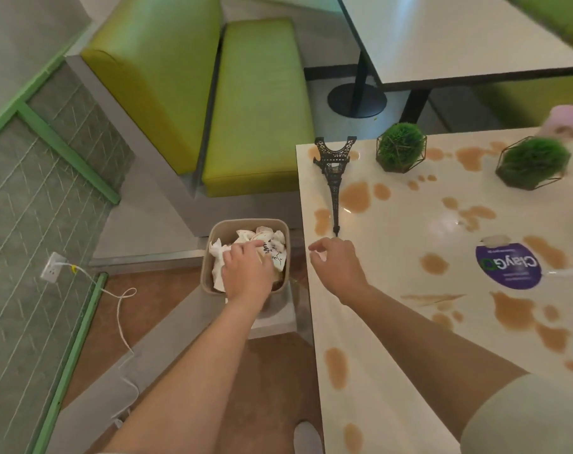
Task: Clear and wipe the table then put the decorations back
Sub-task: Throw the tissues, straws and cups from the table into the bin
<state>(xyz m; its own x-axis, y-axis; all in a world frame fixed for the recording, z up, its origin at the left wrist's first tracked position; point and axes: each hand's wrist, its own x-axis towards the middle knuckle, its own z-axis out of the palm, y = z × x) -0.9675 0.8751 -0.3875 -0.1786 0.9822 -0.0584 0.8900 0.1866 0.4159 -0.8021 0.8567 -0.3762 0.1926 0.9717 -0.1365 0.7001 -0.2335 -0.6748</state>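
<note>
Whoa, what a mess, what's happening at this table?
A person is clearing up. Their left hand presses crumpled paper into the bin beside the table. Their right hand hovers empty near the table's edge. Brown spills aren't yet wiped, and the tower model and two plant balls remain on top.

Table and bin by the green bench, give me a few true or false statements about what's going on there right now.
1. The left hand presses crumpled paper down in the bin. True.
2. The tower model stands on the floor. False: it stands on the table.
3. Brown spills mark the table. True.
4. The right hand holds a cloth. False: it holds nothing, fingers loosely curled.
5. Two round green plants sit on the table. True.
</note>
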